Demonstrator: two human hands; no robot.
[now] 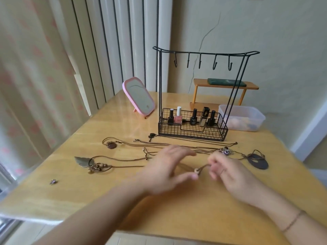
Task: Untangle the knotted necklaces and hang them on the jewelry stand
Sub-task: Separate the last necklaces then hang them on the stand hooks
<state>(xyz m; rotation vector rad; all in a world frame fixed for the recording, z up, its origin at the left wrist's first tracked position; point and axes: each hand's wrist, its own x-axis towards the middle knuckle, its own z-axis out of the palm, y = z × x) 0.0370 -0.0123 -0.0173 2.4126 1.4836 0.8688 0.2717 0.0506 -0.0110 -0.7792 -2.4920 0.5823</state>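
Both forearms reach in over the wooden table point(123, 200). The left hand point(168, 167), fingers spread and loose, touches a brown cord point(203, 167); whether it grips is blurred. The right hand point(228, 172) pinches that cord beside a small bead point(196, 171). The jewelry stand point(192, 96) stands behind, hooks bare.

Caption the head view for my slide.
Two hands work a brown cord necklace before an empty black wire jewelry stand.
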